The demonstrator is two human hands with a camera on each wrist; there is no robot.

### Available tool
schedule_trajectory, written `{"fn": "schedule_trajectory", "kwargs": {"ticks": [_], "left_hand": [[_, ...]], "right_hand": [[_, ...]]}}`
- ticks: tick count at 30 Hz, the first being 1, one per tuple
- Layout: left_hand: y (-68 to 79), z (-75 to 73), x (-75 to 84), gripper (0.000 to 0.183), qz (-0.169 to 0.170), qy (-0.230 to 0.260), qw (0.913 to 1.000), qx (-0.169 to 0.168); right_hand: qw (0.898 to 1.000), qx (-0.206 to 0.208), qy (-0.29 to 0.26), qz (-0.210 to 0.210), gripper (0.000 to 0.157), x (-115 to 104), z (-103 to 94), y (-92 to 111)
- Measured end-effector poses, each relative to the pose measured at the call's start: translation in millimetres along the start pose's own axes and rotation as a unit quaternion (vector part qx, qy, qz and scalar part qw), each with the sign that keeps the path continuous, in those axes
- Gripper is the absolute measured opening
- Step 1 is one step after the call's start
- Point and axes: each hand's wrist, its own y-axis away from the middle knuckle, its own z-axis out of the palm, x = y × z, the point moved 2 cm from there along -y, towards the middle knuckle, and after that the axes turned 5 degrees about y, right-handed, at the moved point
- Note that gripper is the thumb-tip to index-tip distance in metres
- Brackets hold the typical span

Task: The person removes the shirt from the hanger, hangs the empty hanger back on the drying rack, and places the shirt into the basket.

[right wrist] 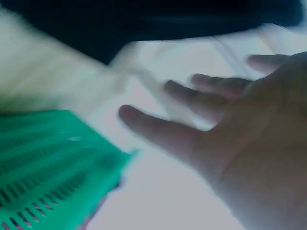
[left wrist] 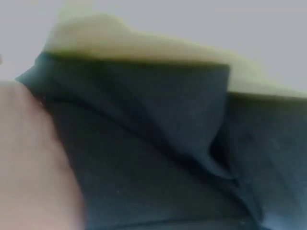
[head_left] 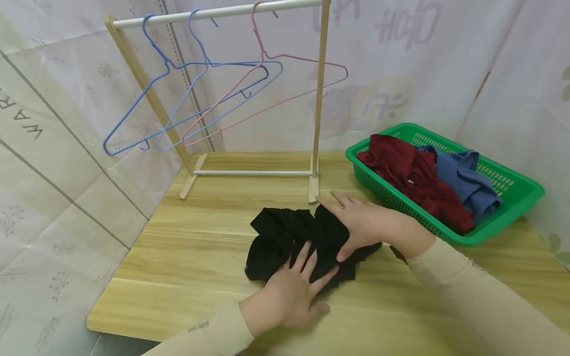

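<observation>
A crumpled black garment (head_left: 269, 249) lies bunched on the wooden table in the head view. Over its near side, my left hand (head_left: 294, 296) rests with spread fingers on the cloth. My right hand (head_left: 369, 222) lies across the garment's far right part, thumb apart from the other fingers. In the left wrist view the black cloth (left wrist: 144, 177) fills most of the frame, folded over itself, with part of the left hand (left wrist: 33, 167) at the left edge. The right wrist view is blurred and shows the right hand (right wrist: 254, 124) with its fingers extended near the dark cloth (right wrist: 144, 21).
A green basket (head_left: 369, 173) at the right holds a dark red garment (head_left: 409, 168) and a blue garment (head_left: 467, 183). Behind the hands stands a wooden rack (head_left: 319, 109) with two blue hangers (head_left: 133, 106) and a pink hanger (head_left: 280, 103) on its white bar (head_left: 222, 12).
</observation>
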Motion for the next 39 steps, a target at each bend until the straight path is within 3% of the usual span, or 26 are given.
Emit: {"fn": "schedule_trajectory", "kwargs": {"ticks": [3,7,13,18,22,24,26,29,31,33,36,39], "left_hand": [[3.5,3.1,0.3,0.067,0.007,-0.022,0.9997,0.009],[12.4,-3.2,-5.2,0.062,0.035,-0.057,0.9969,0.043],[29.6,-28.6,-26.6,0.069,0.061,-0.018,0.9914,0.114],[37.7,-57.2,-57.7,0.074,0.004,-0.004,0.987,0.16],[35.7,-69.8,-86.7,0.083,-0.053,0.046,0.9883,0.135],[28.3,-69.1,-97.1,0.094,-0.057,0.079,0.989,0.112],[16.9,-63.1,-102.6,0.107,-0.039,0.091,0.9913,0.087],[-2.4,-48.3,-100.9,0.125,0.002,0.063,0.9971,0.043],[-11.9,-37.5,-95.8,0.132,0.017,0.035,0.9992,0.011],[-17.3,-28.1,-90.6,0.135,0.014,0.011,0.9997,-0.015],[-18.9,-17.7,-84.7,0.133,-0.009,-0.008,0.9995,-0.03],[-18.1,-12.3,-80.4,0.132,-0.025,-0.026,0.9991,-0.022]], "right_hand": [[0.998,-0.064,0.008,-0.018,0.14,7.7,19.1,-15.6],[0.994,-0.102,-0.002,-0.037,0.141,4.2,44.0,-19.1],[0.997,-0.07,0.016,-0.041,0.128,-2.7,62.9,-10.9],[0.997,-0.044,0.013,-0.058,0.111,-5.0,65.4,-5.6],[0.997,-0.036,0.011,-0.063,0.11,-3.3,67.0,-2.9],[0.997,-0.035,0.013,-0.06,0.111,-1.1,67.2,-2.9],[0.997,-0.034,0.016,-0.065,0.108,2.4,67.1,-3.5],[0.995,-0.03,0.012,-0.09,0.106,7.6,65.1,-4.8],[0.993,-0.044,-0.019,-0.106,0.112,8.5,60.5,-4.4],[0.988,-0.064,-0.078,-0.12,0.122,6.0,52.3,-3.3],[0.975,-0.099,-0.169,-0.108,0.134,-2.9,35.6,1.7],[0.977,-0.081,-0.175,-0.089,0.133,-16.1,24.8,7.1]]}}
